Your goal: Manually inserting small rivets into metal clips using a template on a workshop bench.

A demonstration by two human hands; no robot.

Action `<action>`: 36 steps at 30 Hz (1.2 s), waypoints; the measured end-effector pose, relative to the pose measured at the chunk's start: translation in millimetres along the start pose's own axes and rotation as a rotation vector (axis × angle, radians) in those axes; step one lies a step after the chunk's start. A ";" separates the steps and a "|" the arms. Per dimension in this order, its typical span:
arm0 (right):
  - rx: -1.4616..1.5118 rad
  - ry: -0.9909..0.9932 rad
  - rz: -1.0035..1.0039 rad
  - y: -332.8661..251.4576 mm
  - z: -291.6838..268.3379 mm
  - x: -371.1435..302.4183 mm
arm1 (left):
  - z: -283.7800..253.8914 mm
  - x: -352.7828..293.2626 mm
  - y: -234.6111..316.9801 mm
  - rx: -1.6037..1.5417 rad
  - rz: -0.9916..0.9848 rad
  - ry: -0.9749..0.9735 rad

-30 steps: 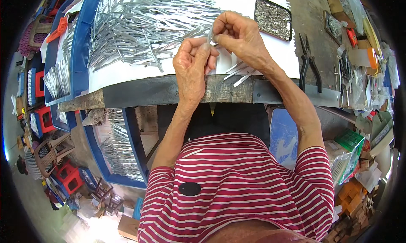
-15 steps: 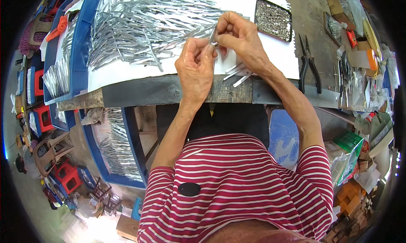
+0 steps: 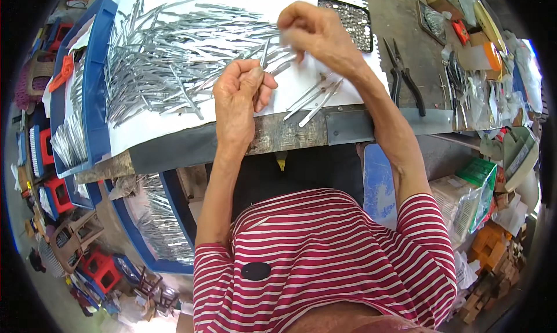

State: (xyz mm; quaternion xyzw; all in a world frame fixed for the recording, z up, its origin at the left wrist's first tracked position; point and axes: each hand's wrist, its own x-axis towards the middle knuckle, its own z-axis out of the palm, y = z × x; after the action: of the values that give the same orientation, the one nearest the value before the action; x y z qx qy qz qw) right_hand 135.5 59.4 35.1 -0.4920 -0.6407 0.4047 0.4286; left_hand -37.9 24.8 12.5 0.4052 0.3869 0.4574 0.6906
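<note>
My left hand (image 3: 239, 95) is closed around a slim silver metal piece (image 3: 264, 53) that sticks up past its thumb. My right hand (image 3: 316, 34) hovers just above and to the right, fingers pinched together near that piece's tip; what it pinches is too small to make out. A big heap of similar silver metal pieces (image 3: 174, 54) lies on the white sheet (image 3: 145, 127) to the left. A few finished-looking pieces (image 3: 316, 98) lie by the bench edge under my right wrist.
A black tray of small shiny parts (image 3: 351, 21) sits behind my right hand. Black pliers (image 3: 403, 78) lie to the right, with cluttered tools beyond. Blue bins (image 3: 75, 101) with more metal pieces stand left and below the bench.
My right hand has lifted up and away from the left, which now holds the metal piece alone. Both hands were pressed together over it before.
</note>
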 end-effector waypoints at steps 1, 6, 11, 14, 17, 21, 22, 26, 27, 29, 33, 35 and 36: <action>-0.067 0.070 -0.021 3.0 -8.1 3.9 | 0.6 1.8 2.7 0.000 -0.001 -0.006; -0.256 0.274 0.023 9.5 -47.9 12.8 | 7.0 17.2 6.6 0.066 -0.066 -0.079; -0.635 0.339 -0.019 38.5 -59.8 3.8 | 11.2 21.1 6.0 0.105 -0.091 -0.098; -0.759 0.351 0.022 37.4 -56.7 1.5 | 7.5 18.5 7.4 0.110 -0.082 -0.086; -0.801 0.363 0.110 36.9 -59.1 1.7 | 2.7 17.4 5.8 0.119 -0.069 -0.098; -0.826 0.363 0.139 35.9 -60.9 -0.4 | 4.0 16.4 6.4 0.190 -0.038 -0.080; -0.817 0.354 0.134 34.6 -60.3 -0.7 | 4.5 16.2 7.0 0.187 -0.040 -0.079; -0.801 0.307 0.134 32.7 -57.2 -1.0 | 6.4 15.3 8.4 0.250 0.010 -0.098; -0.832 0.305 0.133 33.4 -55.6 -0.3 | 7.0 15.3 8.1 0.272 0.027 -0.106; -0.863 0.302 0.134 38.0 -55.0 -0.9 | 7.6 15.5 7.4 0.281 0.030 -0.114; -0.984 0.322 0.037 45.9 -53.3 0.1 | 10.3 14.5 10.8 0.278 -0.006 -0.100; -0.958 0.304 0.082 42.4 -51.0 1.7 | 9.1 13.7 11.3 0.255 -0.012 -0.095; -0.958 0.292 0.123 40.0 -52.2 1.7 | 8.7 14.2 11.5 0.229 -0.016 -0.103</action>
State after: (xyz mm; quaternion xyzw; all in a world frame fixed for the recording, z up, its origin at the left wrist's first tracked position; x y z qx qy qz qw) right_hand 196.0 73.6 13.7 -0.7219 -0.6575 0.0167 0.2152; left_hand -29.7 39.3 23.9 0.5012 0.4040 0.3835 0.6622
